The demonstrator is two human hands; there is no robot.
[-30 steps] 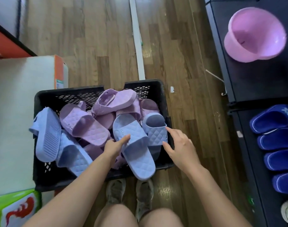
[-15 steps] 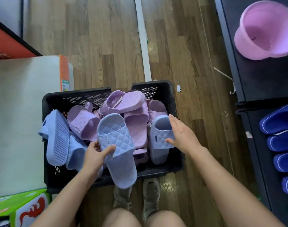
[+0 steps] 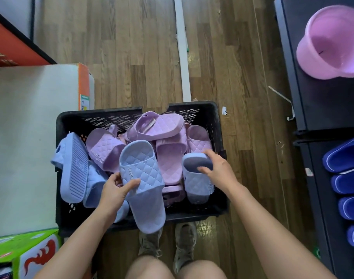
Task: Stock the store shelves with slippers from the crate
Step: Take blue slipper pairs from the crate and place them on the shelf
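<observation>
Over the crate (image 3: 100, 114) on wooden floor (image 3: 131, 57), left hand (image 3: 113, 193) grips a blue slipper (image 3: 146, 208), right hand (image 3: 221, 172) a second slipper (image 3: 196, 185).

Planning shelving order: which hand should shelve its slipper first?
Likely right. The right hand grips a light-blue quilted slipper at the black plastic crate's right side, nearest the dark shelf of navy slippers; the left hand holds another light-blue slipper farther away.

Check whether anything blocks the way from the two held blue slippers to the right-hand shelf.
Nothing visible does: only the crate wall and bare floor lie between. That shelf already holds dark blue slippers.
</observation>
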